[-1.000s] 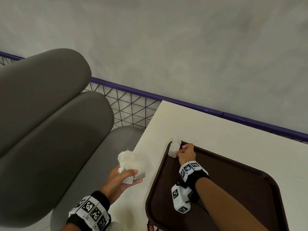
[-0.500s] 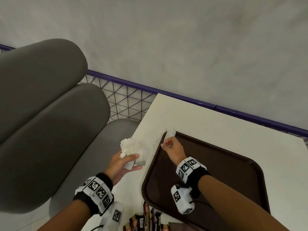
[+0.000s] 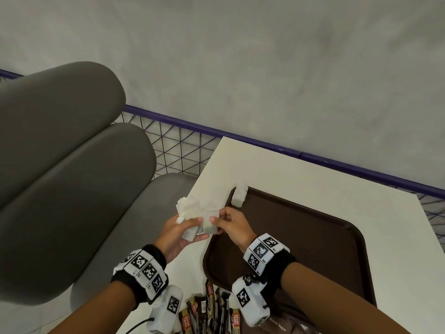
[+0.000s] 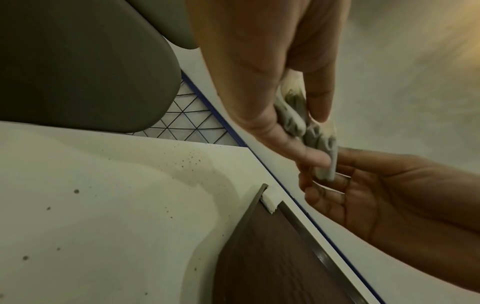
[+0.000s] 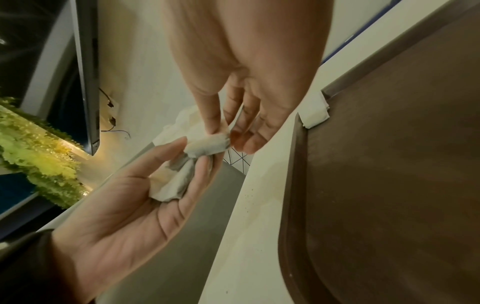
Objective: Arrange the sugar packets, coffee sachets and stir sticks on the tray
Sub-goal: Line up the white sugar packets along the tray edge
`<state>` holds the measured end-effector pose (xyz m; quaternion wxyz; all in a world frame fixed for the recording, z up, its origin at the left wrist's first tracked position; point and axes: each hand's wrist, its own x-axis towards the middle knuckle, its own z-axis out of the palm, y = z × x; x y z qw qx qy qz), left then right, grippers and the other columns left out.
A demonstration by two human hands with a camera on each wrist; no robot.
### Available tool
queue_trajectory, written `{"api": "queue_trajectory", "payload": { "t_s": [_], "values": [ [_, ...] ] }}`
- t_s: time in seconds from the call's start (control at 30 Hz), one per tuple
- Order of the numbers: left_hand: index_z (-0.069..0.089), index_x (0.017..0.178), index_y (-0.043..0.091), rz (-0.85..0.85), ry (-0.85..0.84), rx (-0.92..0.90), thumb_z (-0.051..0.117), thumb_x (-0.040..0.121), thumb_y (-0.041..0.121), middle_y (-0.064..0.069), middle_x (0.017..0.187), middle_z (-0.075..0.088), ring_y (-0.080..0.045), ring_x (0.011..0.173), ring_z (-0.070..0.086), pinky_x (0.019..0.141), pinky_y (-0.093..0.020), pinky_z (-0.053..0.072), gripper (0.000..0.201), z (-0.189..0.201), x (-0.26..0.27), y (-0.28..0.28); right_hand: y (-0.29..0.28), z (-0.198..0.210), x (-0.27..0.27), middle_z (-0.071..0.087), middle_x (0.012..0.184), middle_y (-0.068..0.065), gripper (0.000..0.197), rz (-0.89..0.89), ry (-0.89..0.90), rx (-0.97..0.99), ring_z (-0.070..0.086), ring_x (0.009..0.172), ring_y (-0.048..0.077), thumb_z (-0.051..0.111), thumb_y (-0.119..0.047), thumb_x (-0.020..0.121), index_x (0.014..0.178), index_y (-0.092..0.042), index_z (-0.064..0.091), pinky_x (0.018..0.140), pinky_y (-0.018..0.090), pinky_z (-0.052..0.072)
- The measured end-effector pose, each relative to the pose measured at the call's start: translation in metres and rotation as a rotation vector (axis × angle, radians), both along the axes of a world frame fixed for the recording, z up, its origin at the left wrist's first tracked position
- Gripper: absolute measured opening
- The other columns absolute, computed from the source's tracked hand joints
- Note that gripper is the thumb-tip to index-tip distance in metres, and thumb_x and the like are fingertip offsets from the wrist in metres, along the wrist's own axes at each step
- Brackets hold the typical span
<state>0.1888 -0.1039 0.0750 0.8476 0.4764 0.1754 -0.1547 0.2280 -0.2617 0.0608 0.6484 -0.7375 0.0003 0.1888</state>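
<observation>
A dark brown tray lies on the white table. One white sugar packet rests on its far left corner, also seen in the wrist views. My left hand grips a bunch of white sugar packets above the table's left edge. My right hand meets it and pinches one packet of that bunch between thumb and fingers. Dark coffee sachets lie on the table at the near edge of the tray. No stir sticks show.
A grey padded seat stands left of the table. A wire-mesh panel with a purple rail runs behind the table, against a grey wall. Most of the tray's floor is bare.
My right hand has let go of the packet at the tray's far left corner and moved left to the bunch in my left hand. It now pinches a packet there.
</observation>
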Motion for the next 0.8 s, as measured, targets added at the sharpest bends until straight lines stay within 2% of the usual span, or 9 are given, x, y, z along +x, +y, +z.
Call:
{"api": "queue_trajectory", "payload": {
  "t_s": [0.13, 0.27, 0.4, 0.5, 0.57, 0.67, 0.8],
  "values": [
    [0.052, 0.123, 0.0, 0.01, -0.007, 0.007, 0.062, 0.081, -0.003, -0.02, 0.118, 0.063, -0.03, 0.096, 0.067, 0.071, -0.038, 0.06, 0.043, 0.0, 0.002, -0.002, -0.004, 0.005, -0.001, 0.056, 0.074, 0.006, 0.009, -0.051, 0.004, 0.048, 0.057, 0.06, 0.013, 0.062, -0.006, 0.086, 0.087, -0.002, 0.054, 0.049, 0.018, 0.049],
    [0.054, 0.121, 0.003, -0.01, -0.022, 0.042, 0.063, 0.081, -0.003, -0.018, 0.115, 0.064, -0.028, 0.094, 0.068, 0.071, -0.037, 0.06, 0.041, 0.0, 0.011, -0.004, -0.007, 0.004, 0.006, 0.06, 0.07, 0.005, 0.012, -0.085, -0.007, 0.06, 0.057, 0.055, 0.016, 0.064, -0.006, 0.084, 0.08, -0.007, 0.052, 0.049, 0.022, 0.049],
    [0.055, 0.116, 0.003, 0.011, -0.026, 0.076, 0.062, 0.081, -0.007, -0.015, 0.11, 0.064, -0.025, 0.091, 0.067, 0.068, -0.034, 0.06, 0.037, -0.005, 0.022, -0.003, -0.01, -0.001, 0.015, 0.062, 0.073, 0.008, 0.011, -0.137, 0.018, 0.109, 0.059, 0.06, 0.021, 0.064, -0.003, 0.083, 0.079, -0.006, 0.054, 0.051, 0.023, 0.05],
    [0.057, 0.11, 0.004, 0.035, -0.025, 0.104, 0.06, 0.081, -0.009, -0.014, 0.108, 0.063, -0.027, 0.093, 0.065, 0.069, -0.034, 0.06, 0.032, -0.007, 0.019, -0.002, -0.02, -0.006, 0.015, 0.062, 0.081, 0.013, 0.01, -0.216, 0.037, 0.112, 0.06, 0.064, 0.022, 0.064, -0.003, 0.083, 0.085, -0.003, 0.053, 0.048, 0.022, 0.05],
    [0.057, 0.106, 0.005, 0.062, -0.019, 0.108, 0.06, 0.081, -0.009, -0.013, 0.106, 0.064, -0.026, 0.092, 0.066, 0.068, -0.034, 0.06, 0.028, -0.009, 0.016, 0.0, -0.03, -0.013, 0.018, 0.062, 0.087, 0.014, 0.015, -0.325, 0.039, 0.062, 0.06, 0.065, 0.022, 0.064, -0.002, 0.082, 0.085, -0.007, 0.051, 0.045, 0.02, 0.049],
    [0.057, 0.106, 0.004, 0.076, -0.023, 0.109, 0.06, 0.082, -0.008, -0.011, 0.106, 0.065, -0.023, 0.087, 0.071, 0.069, -0.033, 0.06, 0.027, -0.013, 0.011, 0.004, -0.044, -0.023, 0.029, 0.056, 0.087, 0.011, 0.03, -0.489, 0.015, -0.039, 0.057, 0.062, 0.02, 0.063, 0.002, 0.081, 0.078, -0.018, 0.042, 0.042, 0.019, 0.046],
    [0.058, 0.108, 0.004, 0.086, -0.015, 0.107, 0.059, 0.083, -0.008, -0.012, 0.109, 0.065, -0.025, 0.092, 0.069, 0.068, -0.033, 0.06, 0.027, -0.017, 0.009, 0.009, -0.053, -0.033, 0.044, 0.051, 0.088, 0.013, 0.033, -0.516, 0.001, -0.19, 0.051, 0.058, 0.019, 0.059, 0.004, 0.083, 0.075, -0.018, 0.036, 0.035, 0.012, 0.041]
  ]
}}
